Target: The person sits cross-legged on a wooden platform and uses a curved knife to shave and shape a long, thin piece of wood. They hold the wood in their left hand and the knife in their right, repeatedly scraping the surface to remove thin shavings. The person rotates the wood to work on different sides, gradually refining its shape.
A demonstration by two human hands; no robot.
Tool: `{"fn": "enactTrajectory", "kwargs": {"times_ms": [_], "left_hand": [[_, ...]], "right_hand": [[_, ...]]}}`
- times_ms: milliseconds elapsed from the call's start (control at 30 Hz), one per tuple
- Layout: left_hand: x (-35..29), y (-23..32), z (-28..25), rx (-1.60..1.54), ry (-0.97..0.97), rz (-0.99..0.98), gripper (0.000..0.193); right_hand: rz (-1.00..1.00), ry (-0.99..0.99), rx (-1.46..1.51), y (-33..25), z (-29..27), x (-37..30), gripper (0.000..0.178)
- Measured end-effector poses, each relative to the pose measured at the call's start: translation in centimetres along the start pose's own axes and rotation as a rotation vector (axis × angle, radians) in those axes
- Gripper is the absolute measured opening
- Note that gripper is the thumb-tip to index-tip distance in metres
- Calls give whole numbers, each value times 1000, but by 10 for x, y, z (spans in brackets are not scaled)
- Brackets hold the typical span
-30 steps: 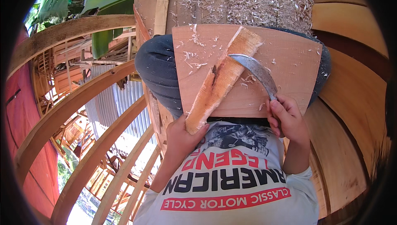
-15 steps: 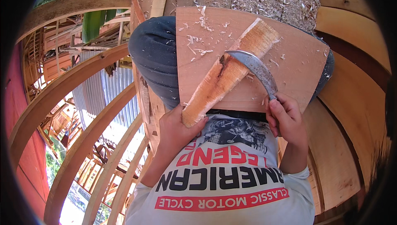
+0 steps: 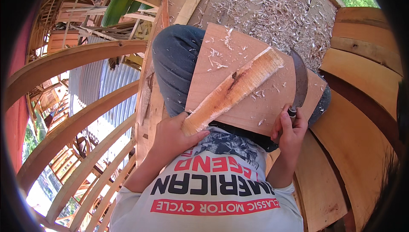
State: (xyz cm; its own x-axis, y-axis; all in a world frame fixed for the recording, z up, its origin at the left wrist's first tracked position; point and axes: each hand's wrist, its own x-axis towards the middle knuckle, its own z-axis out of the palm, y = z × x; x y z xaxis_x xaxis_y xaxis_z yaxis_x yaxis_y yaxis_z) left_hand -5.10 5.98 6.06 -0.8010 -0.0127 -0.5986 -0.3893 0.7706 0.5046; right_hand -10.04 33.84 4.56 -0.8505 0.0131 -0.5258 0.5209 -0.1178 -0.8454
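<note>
A flat strip of pale wood (image 3: 234, 89) with a dark streak lies slantwise across a brown board (image 3: 208, 68) on my lap. My left hand (image 3: 174, 134) is closed round the strip's near end, thumb on top. In my right hand (image 3: 289, 127) is a sickle (image 3: 300, 80) with a curved grey blade, gripped by its handle. The blade points away from me, over the board's right part, apart from the strip. Fingers partly hide the handle. Small shavings lie on the board.
Many curled wood shavings (image 3: 277, 14) cover the plank floor beyond my knees. Curved wooden slats (image 3: 358, 78) rise at the right, and bent wooden rails (image 3: 81, 57) stand at the left. Past them are corrugated metal sheets (image 3: 98, 85) and scattered timber.
The sickle blade has lifted off the strip and swung right, now pointing away from me. My left hand still holds the strip, which lies flatter across the board. The whole view has shifted.
</note>
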Motion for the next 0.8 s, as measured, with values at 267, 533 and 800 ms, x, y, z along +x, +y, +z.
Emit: {"fn": "enactTrajectory", "kwargs": {"times_ms": [267,533,800], "left_hand": [[2,56,-27,-140,54,220,52],[40,149,-38,-330,-101,318,36],[55,174,4,-622,-199,533,26]], "right_hand": [[-287,-158,113,-28,1,7,8],[-350,-123,288,-39,-16,-2,10],[-415,-19,386,-46,-31,3,15]]}}
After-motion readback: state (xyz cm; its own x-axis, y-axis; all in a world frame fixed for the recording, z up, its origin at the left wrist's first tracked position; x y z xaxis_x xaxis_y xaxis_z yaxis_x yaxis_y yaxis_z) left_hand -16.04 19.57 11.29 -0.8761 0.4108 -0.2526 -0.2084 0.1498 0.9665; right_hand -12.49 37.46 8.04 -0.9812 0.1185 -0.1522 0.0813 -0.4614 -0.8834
